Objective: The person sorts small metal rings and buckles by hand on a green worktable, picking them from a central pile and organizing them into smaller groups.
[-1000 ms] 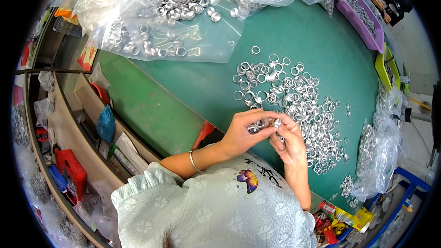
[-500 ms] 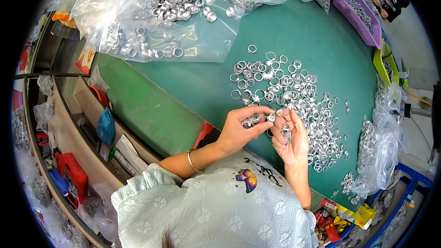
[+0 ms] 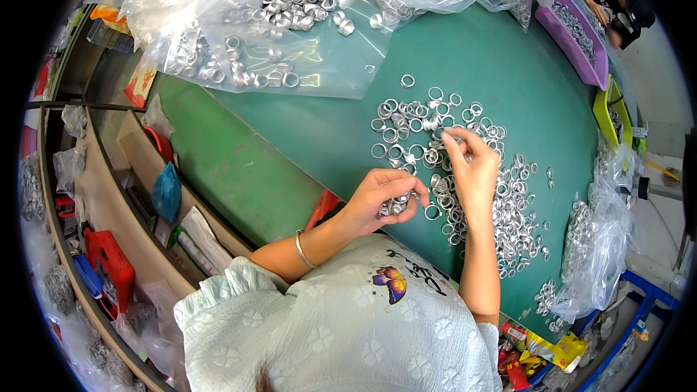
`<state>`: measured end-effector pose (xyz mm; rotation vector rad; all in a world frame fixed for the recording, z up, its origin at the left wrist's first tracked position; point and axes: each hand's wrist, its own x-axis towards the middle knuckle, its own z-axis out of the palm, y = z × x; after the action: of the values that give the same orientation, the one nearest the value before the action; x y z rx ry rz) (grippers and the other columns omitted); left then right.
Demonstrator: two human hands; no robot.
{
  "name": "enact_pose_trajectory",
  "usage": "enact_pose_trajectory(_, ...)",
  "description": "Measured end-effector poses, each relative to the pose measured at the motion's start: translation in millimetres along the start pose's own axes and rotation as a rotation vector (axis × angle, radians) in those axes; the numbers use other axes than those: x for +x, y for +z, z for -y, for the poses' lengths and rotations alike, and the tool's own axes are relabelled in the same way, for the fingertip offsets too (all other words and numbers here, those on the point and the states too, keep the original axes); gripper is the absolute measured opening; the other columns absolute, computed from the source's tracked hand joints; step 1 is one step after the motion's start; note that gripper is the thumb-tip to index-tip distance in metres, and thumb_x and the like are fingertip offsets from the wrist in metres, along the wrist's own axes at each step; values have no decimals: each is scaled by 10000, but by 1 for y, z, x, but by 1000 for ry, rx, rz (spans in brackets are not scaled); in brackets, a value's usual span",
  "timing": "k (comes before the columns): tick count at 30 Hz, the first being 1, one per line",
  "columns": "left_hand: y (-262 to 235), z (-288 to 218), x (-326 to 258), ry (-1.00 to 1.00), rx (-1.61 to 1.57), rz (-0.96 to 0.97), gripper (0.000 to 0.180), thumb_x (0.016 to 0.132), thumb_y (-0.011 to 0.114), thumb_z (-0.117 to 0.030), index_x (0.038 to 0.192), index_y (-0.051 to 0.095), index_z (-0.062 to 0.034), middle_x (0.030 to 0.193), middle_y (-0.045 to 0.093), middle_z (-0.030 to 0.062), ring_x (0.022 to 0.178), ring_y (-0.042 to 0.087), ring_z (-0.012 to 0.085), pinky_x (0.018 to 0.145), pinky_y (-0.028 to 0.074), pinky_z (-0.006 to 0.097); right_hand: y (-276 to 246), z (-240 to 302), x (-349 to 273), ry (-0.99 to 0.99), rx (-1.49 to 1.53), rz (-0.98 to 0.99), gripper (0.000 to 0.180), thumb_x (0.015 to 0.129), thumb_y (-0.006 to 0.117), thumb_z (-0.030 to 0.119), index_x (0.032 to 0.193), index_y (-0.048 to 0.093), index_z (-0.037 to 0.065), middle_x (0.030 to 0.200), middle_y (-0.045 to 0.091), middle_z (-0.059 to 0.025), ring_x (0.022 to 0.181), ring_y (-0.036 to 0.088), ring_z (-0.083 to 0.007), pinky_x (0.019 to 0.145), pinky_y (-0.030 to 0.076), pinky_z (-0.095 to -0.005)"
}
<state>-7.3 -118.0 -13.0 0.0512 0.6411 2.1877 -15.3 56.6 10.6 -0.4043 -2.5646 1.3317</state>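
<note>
My left hand point(image 3: 385, 199) is curled around several silver-coloured rings point(image 3: 396, 206), which show between its fingers. It hangs over the table's near edge, left of a loose pile of rings point(image 3: 512, 207). My right hand point(image 3: 472, 163) is above that pile, fingers bent down and thumb close to the forefinger. Its fingertips are at the rings on the pile's upper part; whether one is pinched between them I cannot make out. A single ring point(image 3: 433, 211) lies between my two hands on the green tabletop point(image 3: 305, 127).
A clear plastic bag point(image 3: 341, 65) with more rings spreads across the far left. Purple point(image 3: 581, 43) and yellow-green point(image 3: 611, 112) bins stand at the far right, near another person point(image 3: 610, 3). A bag of rings point(image 3: 595, 254) lies on the right. Shelves point(image 3: 109, 174) flank the left.
My hands have come apart. The right one has moved away from the left, up to the ring pile, while the left stays near its place with the rings in it.
</note>
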Motion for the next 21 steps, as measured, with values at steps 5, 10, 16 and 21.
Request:
enact_pose_trajectory(5,8,0,-1,6,140,-10,199,881,522,-108,1005,624,11,720,585,92,446,416,69,363,249,192,22,6,24,-81,-620,102,258,774,660,283,824,584,42,614,607,-144,601,613,-330,519,455,-406)
enact_pose_trajectory(10,16,-4,-3,-11,488,-34,181,868,517,-71,963,650,7,575,519,19,471,427,40,389,256,184,18,5,23,-52,-592,91,191,805,614,219,799,572,33,657,617,-157,623,608,-349,553,467,-419)
enact_pose_trajectory(16,19,-3,-1,-29,432,-46,177,871,528,-75,975,643,10,584,511,13,482,426,43,389,254,182,18,-3,28,-154,-521,66,173,821,581,177,801,594,5,683,615,-168,609,597,-350,559,465,-412)
enact_pose_trajectory(21,15,0,-2,12,377,-234,180,864,552,-73,1005,630,8,604,499,2,503,431,45,394,261,176,-7,-16,12,238,474,283,155,863,542,109,933,605,-14,621,561,-68,441,442,-110,416,346,-236)
